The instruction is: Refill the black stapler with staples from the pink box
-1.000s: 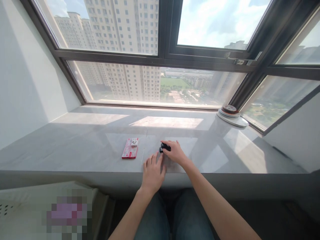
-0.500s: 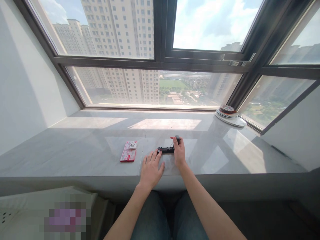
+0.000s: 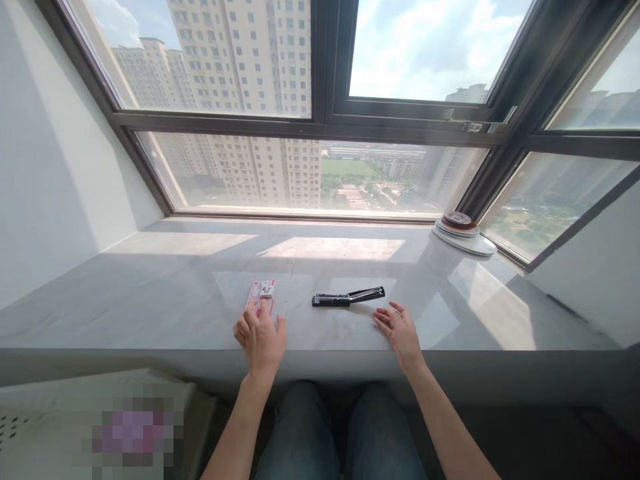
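Observation:
A black stapler [image 3: 349,297] lies unfolded on the sill, its two arms spread apart lengthwise, with neither hand touching it. My right hand [image 3: 399,331] hovers just right of and below it, fingers loosely apart and holding nothing. Farther left, my left hand [image 3: 261,342] reaches over the flat red-and-white boxes [image 3: 256,291], thumb out and index finger pointing at them; whether it touches them I cannot tell. On top of those boxes sits a small white box [image 3: 267,289] with a dark picture. The hand covers their lower part.
The grey marble sill [image 3: 165,293] runs along the window [image 3: 300,173]. A stack of round plates or discs [image 3: 463,233] stands in the far right corner. Below the sill at left is a pale piece of furniture [image 3: 60,400] with a blurred patch.
My right hand has let go of the stapler and drawn back to the right. My left hand has left the stapler's end and moved left over the boxes.

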Tool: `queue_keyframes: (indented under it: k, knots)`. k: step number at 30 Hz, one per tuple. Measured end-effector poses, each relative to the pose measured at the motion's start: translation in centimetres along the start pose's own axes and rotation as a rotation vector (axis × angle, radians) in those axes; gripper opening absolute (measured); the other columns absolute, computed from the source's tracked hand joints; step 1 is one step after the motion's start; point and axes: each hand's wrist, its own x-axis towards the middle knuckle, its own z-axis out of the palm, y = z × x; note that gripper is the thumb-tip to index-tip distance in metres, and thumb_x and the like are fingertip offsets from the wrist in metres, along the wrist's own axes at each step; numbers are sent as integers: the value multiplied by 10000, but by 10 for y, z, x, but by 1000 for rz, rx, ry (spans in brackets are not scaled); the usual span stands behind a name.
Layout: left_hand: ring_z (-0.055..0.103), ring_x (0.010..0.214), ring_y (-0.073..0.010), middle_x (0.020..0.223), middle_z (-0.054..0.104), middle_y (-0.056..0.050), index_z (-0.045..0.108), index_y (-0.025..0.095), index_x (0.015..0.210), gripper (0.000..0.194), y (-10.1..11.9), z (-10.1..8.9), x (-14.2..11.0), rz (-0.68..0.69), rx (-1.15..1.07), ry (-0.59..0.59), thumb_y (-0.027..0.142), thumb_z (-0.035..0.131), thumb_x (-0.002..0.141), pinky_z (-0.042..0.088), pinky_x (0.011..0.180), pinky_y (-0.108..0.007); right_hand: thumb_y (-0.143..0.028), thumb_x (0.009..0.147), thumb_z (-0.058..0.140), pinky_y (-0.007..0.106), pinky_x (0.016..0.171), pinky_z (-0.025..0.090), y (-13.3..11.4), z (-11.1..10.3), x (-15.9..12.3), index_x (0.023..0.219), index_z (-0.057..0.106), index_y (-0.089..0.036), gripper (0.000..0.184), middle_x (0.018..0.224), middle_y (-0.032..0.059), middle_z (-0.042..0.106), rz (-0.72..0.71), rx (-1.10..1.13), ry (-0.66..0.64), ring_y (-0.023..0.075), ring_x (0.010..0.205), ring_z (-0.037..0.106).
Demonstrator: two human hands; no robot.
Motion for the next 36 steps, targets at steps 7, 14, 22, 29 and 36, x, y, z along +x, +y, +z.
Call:
queue_keyframes:
  k: [7,14,22,29,36]
  knots:
    - [530,1095,-300,1191,615,-98,669,303,1259,328,-23,-6,-7,146,-141,-175,360,555,957,442,939,-462,-477,899,564,292,616,486,-13,20,-22,1003,703,-254,283,741,7,671,-169,-885,-282,175,643,609]
    - [599,1066,-242,1127,702,-36,660,295,1259,421,33,13,0,450,-552,-466,351,731,848,482,937,-377,-535,912,546,219,441,311,-9,74,-11,903,683,-200,362,563,-17,610,81,-780,-559,113,442,460]
    - [640,1037,-225,1102,717,-31,677,278,1212,406,36,31,12,437,-696,-517,353,763,822,506,941,-360,-577,881,574,222,408,243,-19,41,17,804,626,-187,400,495,-45,521,174,-790,-504,92,380,363]
    - [639,1090,-240,1141,707,-39,645,287,1284,472,35,32,10,404,-702,-503,340,751,827,504,986,-377,-460,865,626,242,537,324,-38,44,8,903,702,-225,250,568,-31,590,-249,-1061,-389,142,532,512]
    - [641,1065,-241,1130,701,-39,651,300,1275,476,33,32,10,398,-704,-520,341,763,814,509,957,-368,-265,750,702,285,622,362,-58,102,10,767,805,-288,107,737,47,718,-496,-1423,-654,221,722,633]
